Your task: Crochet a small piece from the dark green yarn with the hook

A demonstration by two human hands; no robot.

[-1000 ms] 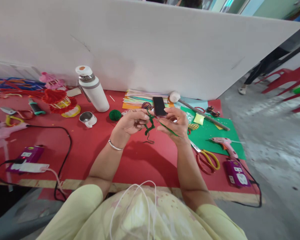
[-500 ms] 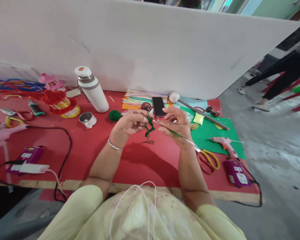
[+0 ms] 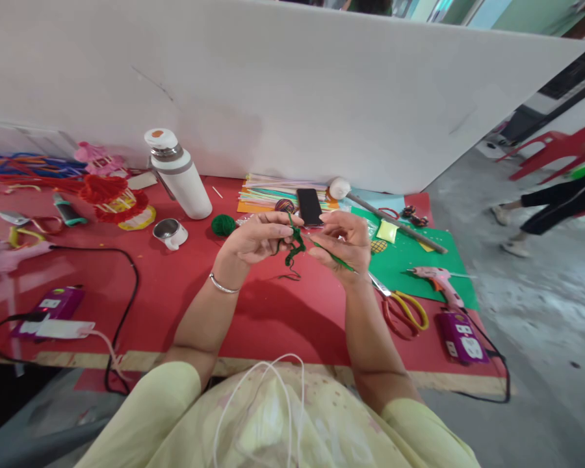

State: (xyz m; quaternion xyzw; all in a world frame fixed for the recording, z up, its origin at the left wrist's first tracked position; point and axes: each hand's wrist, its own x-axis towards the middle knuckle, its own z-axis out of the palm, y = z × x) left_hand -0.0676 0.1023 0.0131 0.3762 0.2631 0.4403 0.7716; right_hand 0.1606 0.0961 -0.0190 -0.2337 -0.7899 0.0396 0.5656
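Fingers of my left hand (image 3: pixel 262 238) pinch a small piece of green crochet work (image 3: pixel 296 247), which dangles above the red table with a loose yarn tail. My right hand (image 3: pixel 345 244) grips a crochet hook with a green handle (image 3: pixel 338 261), its tip close to the green piece. A ball of green yarn (image 3: pixel 223 225) rests on the table left of my left hand. Behind the hands lies a black phone (image 3: pixel 310 207).
A white bottle (image 3: pixel 182 179) and a metal cup (image 3: pixel 170 233) stand at left. Scissors (image 3: pixel 403 312), a pink glue gun (image 3: pixel 439 279) and a purple power block (image 3: pixel 461 338) lie at right. A person's legs (image 3: pixel 560 201) show beyond the table.
The crochet piece has shifted slightly right and the hook has moved within my right hand; its metal shaft no longer shows beyond the handle's lower end. The person's legs at right have moved.
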